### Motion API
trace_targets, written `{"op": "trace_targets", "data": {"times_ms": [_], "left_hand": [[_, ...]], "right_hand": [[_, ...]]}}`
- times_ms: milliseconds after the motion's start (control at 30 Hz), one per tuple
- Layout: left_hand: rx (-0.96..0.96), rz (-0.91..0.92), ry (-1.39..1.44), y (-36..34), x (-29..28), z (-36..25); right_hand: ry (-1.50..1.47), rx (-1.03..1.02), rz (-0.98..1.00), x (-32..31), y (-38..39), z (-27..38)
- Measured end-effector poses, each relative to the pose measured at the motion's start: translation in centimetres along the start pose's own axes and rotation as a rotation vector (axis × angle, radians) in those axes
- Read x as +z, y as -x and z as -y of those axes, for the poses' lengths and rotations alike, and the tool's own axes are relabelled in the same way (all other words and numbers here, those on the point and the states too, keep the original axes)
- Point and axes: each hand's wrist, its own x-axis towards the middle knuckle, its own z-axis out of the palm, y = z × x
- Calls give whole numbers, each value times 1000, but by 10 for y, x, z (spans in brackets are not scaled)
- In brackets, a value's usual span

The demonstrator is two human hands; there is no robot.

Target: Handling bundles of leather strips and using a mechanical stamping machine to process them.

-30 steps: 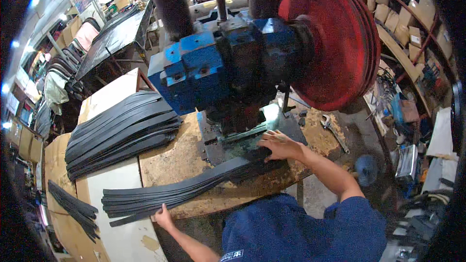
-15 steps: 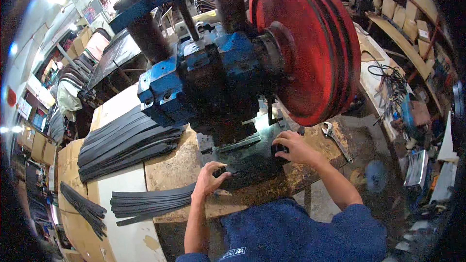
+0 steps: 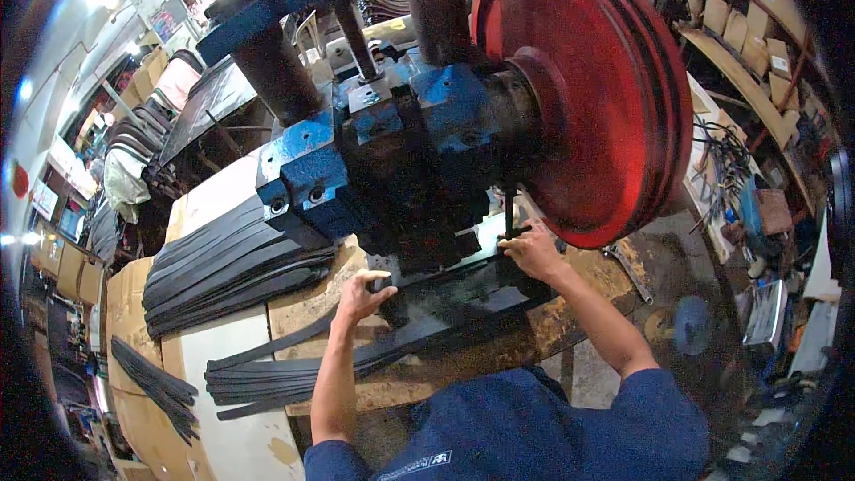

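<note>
Left grip (image 3: 360,297), right grip (image 3: 535,255) clamped on black strip (image 3: 301,336), spanning between them.

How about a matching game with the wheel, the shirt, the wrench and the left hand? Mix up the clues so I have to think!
Things:
1. Wheel
2. Shirt
3. Wrench
4. Left hand

Clues:
A. lying on the table
B. holding a black strip
C. red and round
D. dark blue, with short sleeves

Right pairs: 1-C, 2-D, 3-A, 4-B
</note>
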Motion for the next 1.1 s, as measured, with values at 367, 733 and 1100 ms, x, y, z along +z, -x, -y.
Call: {"op": "trace_targets", "data": {"times_ms": [367,733,1100], "left_hand": [[124,-95,-243,-12,5,-7],[23,-9,-372,-17,7,-6],[54,-3,-448,-22,2,-19]], "right_hand": [[928,-288,57,-19,2,8],[733,-232,-68,-27,14,47],[614,-190,134,-9,38,65]]}}
